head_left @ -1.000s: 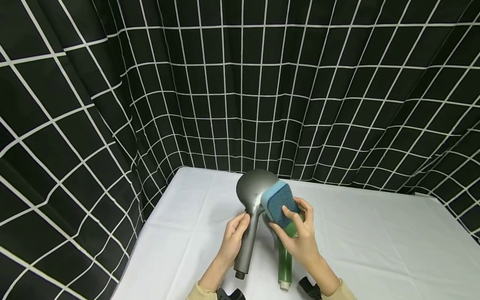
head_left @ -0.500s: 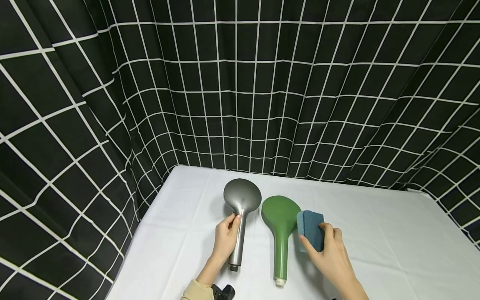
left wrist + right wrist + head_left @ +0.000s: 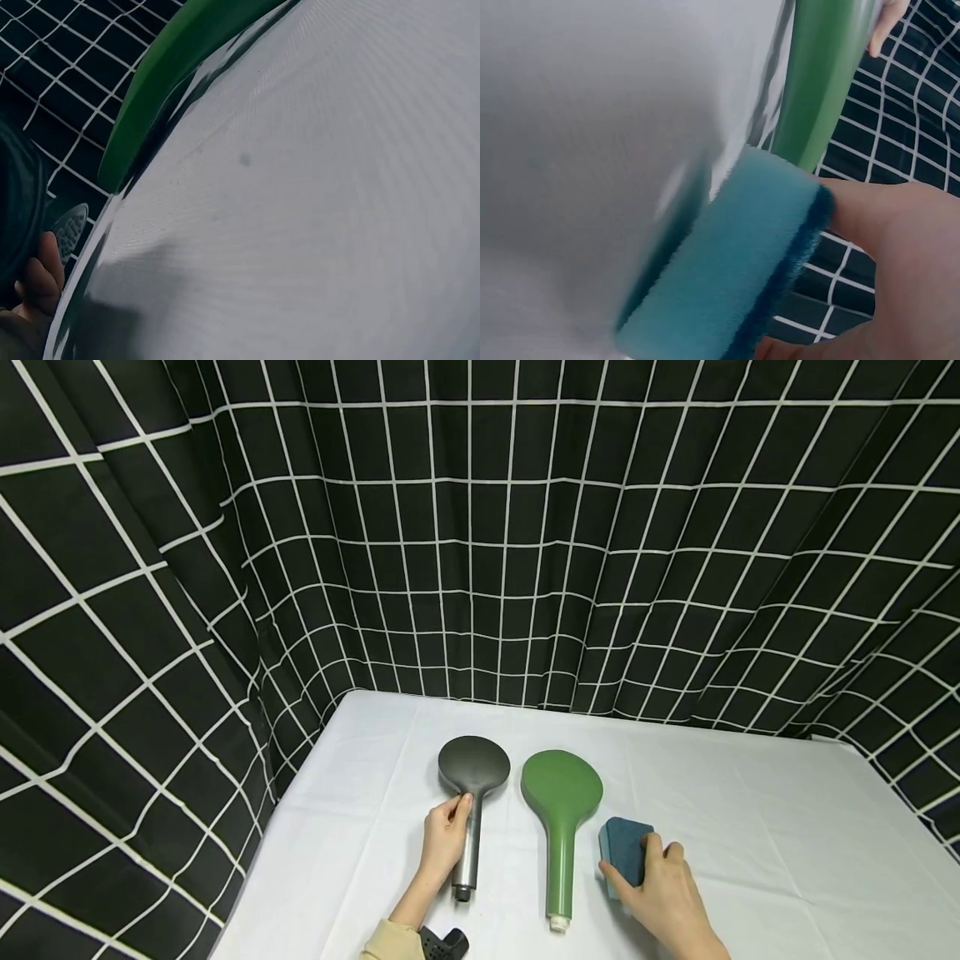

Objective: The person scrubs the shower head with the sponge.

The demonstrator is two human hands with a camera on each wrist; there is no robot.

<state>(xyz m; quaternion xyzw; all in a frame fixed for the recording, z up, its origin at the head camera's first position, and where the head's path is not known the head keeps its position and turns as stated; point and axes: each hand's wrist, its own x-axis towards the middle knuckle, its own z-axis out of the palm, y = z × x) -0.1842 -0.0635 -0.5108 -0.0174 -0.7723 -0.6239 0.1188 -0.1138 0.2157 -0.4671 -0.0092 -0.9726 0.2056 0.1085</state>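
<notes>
My left hand (image 3: 442, 839) grips a dark grey shower head (image 3: 474, 763) by its handle, just below the round head. In the left wrist view its spray face (image 3: 71, 229) shows beyond the fingers. A green shower head (image 3: 562, 785) with a white threaded end lies on the table to the right, between my hands. My right hand (image 3: 667, 889) pinches a blue sponge (image 3: 628, 852) between thumb and fingers, low at the right of the green one. The sponge has a light foam layer (image 3: 727, 247) and a darker scouring layer. Whether it touches the table I cannot tell.
A white cloth covers the table (image 3: 750, 827). Black curtains (image 3: 525, 527) with a white grid hang behind it and on both sides. A black wrist device (image 3: 444, 945) sits by the left sleeve.
The sponge has moved away from the grey shower head, rightward and down past the green one. The grey shower head has come lower and left, uncovering the green one.
</notes>
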